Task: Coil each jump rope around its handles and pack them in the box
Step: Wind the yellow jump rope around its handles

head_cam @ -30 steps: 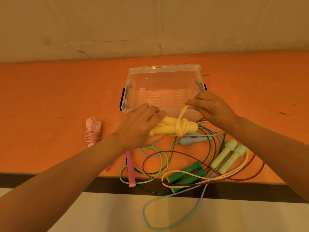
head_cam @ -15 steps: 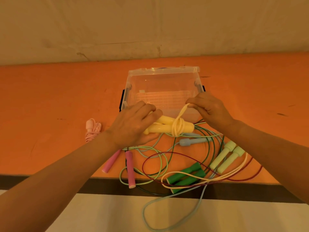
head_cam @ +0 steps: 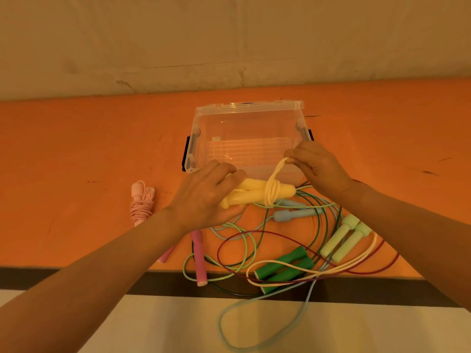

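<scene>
My left hand (head_cam: pixel 206 197) grips the pair of yellow handles (head_cam: pixel 252 193) just in front of the clear plastic box (head_cam: pixel 248 108). A few turns of yellow rope (head_cam: pixel 271 193) wrap their middle. My right hand (head_cam: pixel 321 166) pinches that rope's strand up over the box's near wall. The rest of the yellow rope trails right and loops near the table's front edge. The box holds no rope.
A coiled pale pink rope (head_cam: pixel 141 202) lies to the left. Loose on the orange table (head_cam: pixel 76 154) are pink handles (head_cam: pixel 198 258), dark green handles (head_cam: pixel 283 267), light green handles (head_cam: pixel 344 238), a blue handle (head_cam: pixel 288 215) and tangled cords, some hanging over the front edge.
Both hands and the yellow handles shifted slightly left and toward the box; the wrapped turns stay in place.
</scene>
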